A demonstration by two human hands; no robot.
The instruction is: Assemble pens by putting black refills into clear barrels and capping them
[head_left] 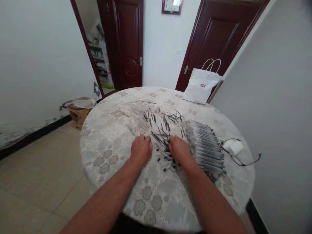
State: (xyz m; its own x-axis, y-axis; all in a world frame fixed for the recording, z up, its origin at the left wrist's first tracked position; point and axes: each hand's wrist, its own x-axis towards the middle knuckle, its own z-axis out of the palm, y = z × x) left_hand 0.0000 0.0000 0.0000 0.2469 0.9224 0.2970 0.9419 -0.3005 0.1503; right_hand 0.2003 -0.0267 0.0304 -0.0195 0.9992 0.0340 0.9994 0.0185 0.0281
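My left hand rests low over the table with its fingers curled in; whatever they hold, if anything, is hidden. To its right, my right hand is closed at the edge of a scatter of small black caps, its fingertips by a dark piece I cannot make out. Thin dark sticks like pen refills lie loose between and beyond the hands. Clear tubes like pen barrels spread behind my left hand. Right of my right hand lies a row of clear, dark-cored pens, side by side.
A patterned cloth covers the round table. Eyeglasses and a crumpled white tissue lie at the right edge. A white paper bag stands at the back right. On the floor at left is a brown container.
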